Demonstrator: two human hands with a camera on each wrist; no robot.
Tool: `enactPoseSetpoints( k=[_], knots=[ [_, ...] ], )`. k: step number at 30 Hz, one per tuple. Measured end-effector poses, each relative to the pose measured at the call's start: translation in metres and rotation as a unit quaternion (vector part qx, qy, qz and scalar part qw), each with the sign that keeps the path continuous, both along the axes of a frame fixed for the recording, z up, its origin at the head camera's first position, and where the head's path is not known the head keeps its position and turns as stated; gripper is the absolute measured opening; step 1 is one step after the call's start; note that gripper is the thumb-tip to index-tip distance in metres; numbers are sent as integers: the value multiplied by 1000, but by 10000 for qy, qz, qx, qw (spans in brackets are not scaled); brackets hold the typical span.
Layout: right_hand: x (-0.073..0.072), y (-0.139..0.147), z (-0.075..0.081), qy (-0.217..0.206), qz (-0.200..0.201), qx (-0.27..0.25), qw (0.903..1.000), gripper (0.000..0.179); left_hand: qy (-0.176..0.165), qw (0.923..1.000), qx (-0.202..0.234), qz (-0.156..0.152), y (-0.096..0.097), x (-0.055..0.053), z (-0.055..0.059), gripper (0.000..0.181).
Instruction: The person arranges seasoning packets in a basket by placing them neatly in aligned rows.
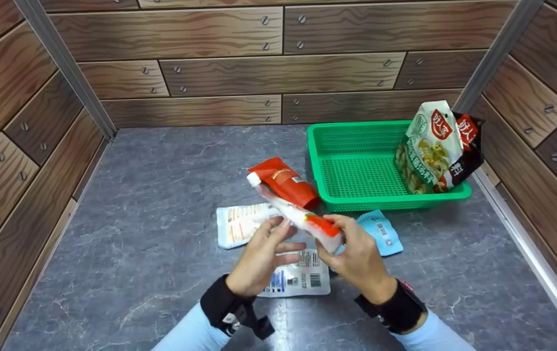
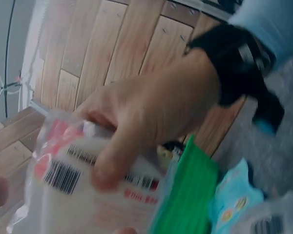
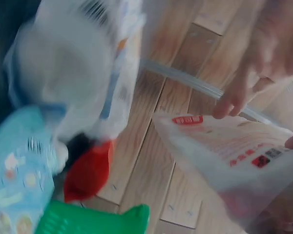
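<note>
Gripping the raised packet (image 1: 298, 217) thumb-to-fingers at its 4 o'clock end, the right hand (image 1: 360, 258) probably steadies it; the left hand (image 1: 263, 258), at 7 o'clock, spreads loosely, contact unclear. At 2 o'clock, 2 pouches (image 1: 427, 158) lean in the basket (image 1: 381, 202), apparently for support.

Your easiest passage is over the table (image 1: 137, 204) left of your left hand (image 1: 268, 253), where a hand can sweep low to the plank wall (image 1: 220, 36). The held packet (image 1: 294, 213) spans the gap between your hands. Ahead, the red pouch (image 1: 294, 187) and white packet (image 1: 239, 225) block a low pass; the blue packet (image 1: 385, 235) lies before the basket (image 1: 395, 202). Inside it, bags (image 1: 427, 158) crowd the right end, leaving you room at the left.
</note>
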State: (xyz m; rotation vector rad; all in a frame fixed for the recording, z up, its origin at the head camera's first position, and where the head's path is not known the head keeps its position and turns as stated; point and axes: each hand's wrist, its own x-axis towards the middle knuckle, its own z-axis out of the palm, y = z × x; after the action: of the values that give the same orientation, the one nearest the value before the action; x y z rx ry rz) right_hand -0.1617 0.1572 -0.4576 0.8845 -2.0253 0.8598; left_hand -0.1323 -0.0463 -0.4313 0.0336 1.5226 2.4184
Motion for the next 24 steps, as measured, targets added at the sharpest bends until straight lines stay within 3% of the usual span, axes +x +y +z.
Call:
enactPoseSetpoints(
  k=[3,6,9,13,16,19,22,24],
  knots=[
    [-1,-5,-2,744,-3,386,9965,30,-91,9980,624,-89,6,-1,-4,61],
    [1,-10,-6,1221,8,765,9896,23,-87,9948,1012,21,10,-2,-8,56],
    [4,-13,-9,1346,23,1124,9845,21,-150,9936,1095,240,12,-2,-14,54],
    [7,-11,-12,1108,111,1440,9833,27,-271,9937,990,438,11,-1,-20,53],
    [7,-8,-12,803,489,1441,9851,39,-223,9943,893,531,8,0,-21,53],
    [4,-4,-5,302,1066,1084,9879,52,-59,9950,844,531,3,-1,-19,54],
    [-3,3,8,-855,1391,355,9859,53,184,9955,819,437,-2,-2,-15,58],
    [-9,8,19,-2093,1385,-187,9678,48,375,9957,807,274,-6,-3,-11,59]
  ],
)
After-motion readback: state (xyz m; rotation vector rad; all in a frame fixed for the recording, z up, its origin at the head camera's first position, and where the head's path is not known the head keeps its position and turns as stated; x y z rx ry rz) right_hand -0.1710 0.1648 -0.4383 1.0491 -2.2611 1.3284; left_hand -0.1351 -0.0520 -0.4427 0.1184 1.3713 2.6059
